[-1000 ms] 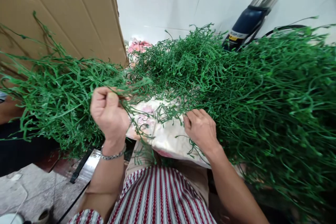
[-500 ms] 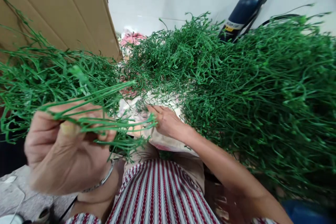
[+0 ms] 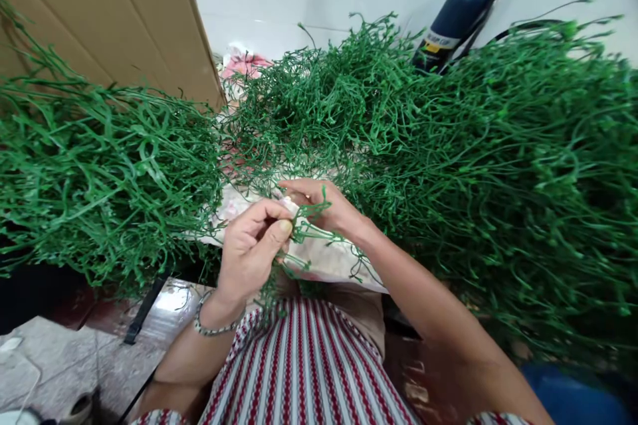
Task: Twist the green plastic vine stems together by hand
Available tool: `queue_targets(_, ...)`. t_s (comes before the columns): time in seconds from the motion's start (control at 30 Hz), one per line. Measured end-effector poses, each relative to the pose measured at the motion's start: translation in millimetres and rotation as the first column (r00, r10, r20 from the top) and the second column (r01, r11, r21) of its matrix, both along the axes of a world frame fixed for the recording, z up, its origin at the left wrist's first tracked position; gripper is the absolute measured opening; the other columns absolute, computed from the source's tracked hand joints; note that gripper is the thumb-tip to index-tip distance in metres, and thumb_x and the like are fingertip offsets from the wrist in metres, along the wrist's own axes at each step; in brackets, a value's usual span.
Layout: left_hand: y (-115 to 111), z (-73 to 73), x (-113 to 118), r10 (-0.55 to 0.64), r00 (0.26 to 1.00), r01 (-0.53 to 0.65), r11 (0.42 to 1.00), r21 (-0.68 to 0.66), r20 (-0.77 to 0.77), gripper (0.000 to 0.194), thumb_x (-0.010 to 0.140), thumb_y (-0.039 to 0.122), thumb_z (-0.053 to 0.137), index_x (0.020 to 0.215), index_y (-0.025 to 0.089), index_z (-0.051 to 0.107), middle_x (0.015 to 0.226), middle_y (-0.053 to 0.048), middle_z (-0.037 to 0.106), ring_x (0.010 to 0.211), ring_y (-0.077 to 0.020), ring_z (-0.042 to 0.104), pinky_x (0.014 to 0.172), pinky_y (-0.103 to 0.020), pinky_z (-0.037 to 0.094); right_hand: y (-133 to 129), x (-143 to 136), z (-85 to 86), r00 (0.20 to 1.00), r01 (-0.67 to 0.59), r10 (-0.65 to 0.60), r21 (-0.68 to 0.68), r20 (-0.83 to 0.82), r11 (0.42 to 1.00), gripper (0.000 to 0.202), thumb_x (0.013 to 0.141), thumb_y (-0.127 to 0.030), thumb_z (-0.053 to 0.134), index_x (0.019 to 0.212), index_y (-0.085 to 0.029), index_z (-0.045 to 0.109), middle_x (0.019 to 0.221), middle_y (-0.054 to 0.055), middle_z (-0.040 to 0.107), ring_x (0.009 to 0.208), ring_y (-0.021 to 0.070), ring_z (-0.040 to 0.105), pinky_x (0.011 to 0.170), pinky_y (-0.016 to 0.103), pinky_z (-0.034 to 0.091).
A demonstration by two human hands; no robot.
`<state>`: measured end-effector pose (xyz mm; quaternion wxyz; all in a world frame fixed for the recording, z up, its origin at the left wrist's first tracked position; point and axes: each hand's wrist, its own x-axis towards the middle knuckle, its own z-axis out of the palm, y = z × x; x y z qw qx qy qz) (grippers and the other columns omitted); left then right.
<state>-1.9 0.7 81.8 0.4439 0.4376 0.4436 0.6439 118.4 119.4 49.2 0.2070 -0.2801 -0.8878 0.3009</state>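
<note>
My left hand (image 3: pixel 254 239) is closed in a pinch, with thumb and forefinger on a small bunch of green artificial stems (image 3: pixel 312 232). Their tips point right, toward my other wrist. Close beside it, my right hand (image 3: pixel 323 206) has its fingers bent leftward, and its fingertips are partly hidden behind the left hand. What lies in those fingers, if anything, I cannot make out. Under both hands a pale cloth or sheet (image 3: pixel 339 262) covers my lap, with loose stems scattered over it.
Heaps of green stems lie to the left (image 3: pixel 109 166), at the back (image 3: pixel 343 93) and to the right (image 3: pixel 523 192). Cardboard (image 3: pixel 114 20) stands at the back left. A dark blue cylinder (image 3: pixel 451 23) leans by the white wall. A blue object (image 3: pixel 573 395) sits at lower right.
My left hand has moved right and away from the camera, bringing its stems from above the left heap to my right hand. My right hand has shifted slightly right and turned.
</note>
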Motion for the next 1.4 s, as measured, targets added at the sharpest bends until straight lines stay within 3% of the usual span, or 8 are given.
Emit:
queue_targets(0.13, 2.8, -18.4, -1.0, -0.024, 0.996, 0.021, 0.999, -0.041, -0.082, 0.013, 0.076, 0.031, 0.064, 0.076, 0.019, 0.062, 0.057, 0.001, 0.049, 0.047, -0.0082, 0.044, 0.038, -0.019, 0.031, -2.6, 30.8, 8.3, 0.978, 0.145, -0.156, -0.082, -0.142, 0.986, 0.026, 0.082, -0.016, 0.047, 0.1, -0.016, 0.066, 0.086, 0.002, 0.07, 0.073, 0.0104, 0.063, 0.064, 0.022, 0.047)
queue_targets(0.33, 3.8, -24.9, -0.7, -0.113, 0.994, 0.111, 0.984, -0.136, 0.0, 0.017, 0.074, 0.032, 0.065, 0.073, 0.016, 0.061, 0.056, 0.002, 0.05, 0.045, -0.0061, 0.039, 0.04, -0.018, 0.03, -31.0, 81.4, 43.0, 0.885, 0.459, -0.434, 0.167, -0.167, 0.872, 0.016, 0.082, -0.017, 0.055, 0.09, -0.016, 0.069, 0.077, 0.003, 0.068, 0.065, 0.0121, 0.061, 0.063, 0.025, 0.047)
queue_targets(0.47, 3.7, -25.0, 5.4, -0.192, 0.981, 0.196, 0.957, -0.214, 0.039, 0.02, 0.073, 0.034, 0.067, 0.072, 0.015, 0.061, 0.057, 0.003, 0.051, 0.046, -0.0055, 0.039, 0.043, -0.017, 0.031, -54.1, 82.2, 52.3, 0.95, 0.223, -0.165, 0.207, -0.263, 0.953, 0.02, 0.082, -0.023, 0.059, 0.099, -0.016, 0.066, 0.096, 0.008, 0.067, 0.092, 0.0186, 0.06, 0.082, 0.033, 0.048)
queue_targets(0.6, -0.7, -28.8, 13.4, -0.227, 0.972, 0.234, 0.949, -0.211, 0.055, 0.018, 0.074, 0.032, 0.066, 0.072, 0.015, 0.06, 0.059, 0.003, 0.049, 0.049, -0.0057, 0.038, 0.045, -0.017, 0.03, -60.8, 65.7, 35.6, 0.955, -0.02, 0.068, 0.165, -0.29, 0.986, 0.025, 0.081, -0.025, 0.061, 0.103, -0.013, 0.063, 0.103, 0.01, 0.065, 0.103, 0.0204, 0.056, 0.093, 0.04, 0.044)
queue_targets(0.7, -3.4, -31.7, 16.6, -0.239, 0.971, 0.234, 0.955, -0.182, -0.008, 0.015, 0.074, 0.029, 0.066, 0.073, 0.015, 0.059, 0.063, 0.002, 0.051, 0.056, -0.0079, 0.043, 0.052, -0.019, 0.034, -61.5, 60.5, 18.5, 0.922, -0.002, 0.045, 0.112, -0.386, 0.994, 0.016, 0.083, -0.023, 0.059, 0.096, -0.015, 0.064, 0.092, 0.008, 0.067, 0.092, 0.0182, 0.059, 0.086, 0.038, 0.047)
queue_targets(0.9, -3.6, -30.4, 18.5, -0.142, 0.914, 0.154, 0.988, 0.001, -0.38, 0.003, 0.076, 0.015, 0.062, 0.074, 0.016, 0.061, 0.074, -0.001, 0.055, 0.076, -0.0127, 0.052, 0.07, -0.024, 0.039, -67.8, 65.5, 3.7, 0.885, 0.057, -0.055, -0.009, -0.463, 0.998, 0.011, 0.083, -0.024, 0.059, 0.086, -0.015, 0.064, 0.082, 0.007, 0.066, 0.082, 0.0173, 0.061, 0.079, 0.035, 0.047)
queue_targets(1.13, -0.7, -31.2, 15.0, -0.184, 0.911, 0.198, 0.98, 0.0, -0.37, 0.006, 0.078, 0.013, 0.06, 0.076, 0.016, 0.065, 0.07, -0.001, 0.056, 0.068, -0.012, 0.052, 0.063, -0.024, 0.04, -69.0, 77.5, -3.6, 0.89, -0.105, -0.005, -0.216, -0.456, 0.971, 0.018, 0.087, -0.028, 0.051, 0.081, -0.013, 0.059, 0.077, 0.006, 0.06, 0.072, 0.0143, 0.056, 0.068, 0.028, 0.045)
queue_targets(1.4, -9.8, -29.3, 22.2, 0.165, 0.761, 0.001, 0.967, 0.255, -0.628, 0.011, 0.078, 0.015, 0.059, 0.088, 0.017, 0.062, 0.082, -0.003, 0.057, 0.082, -0.016, 0.053, 0.074, -0.03, 0.043, -74.1, 76.2, -8.2, 0.894, -0.059, -0.057, -0.243, -0.444, 0.968, 0.02, 0.087, -0.032, 0.051, 0.082, -0.015, 0.059, 0.074, 0.004, 0.059, 0.072, 0.0143, 0.055, 0.068, 0.028, 0.043)
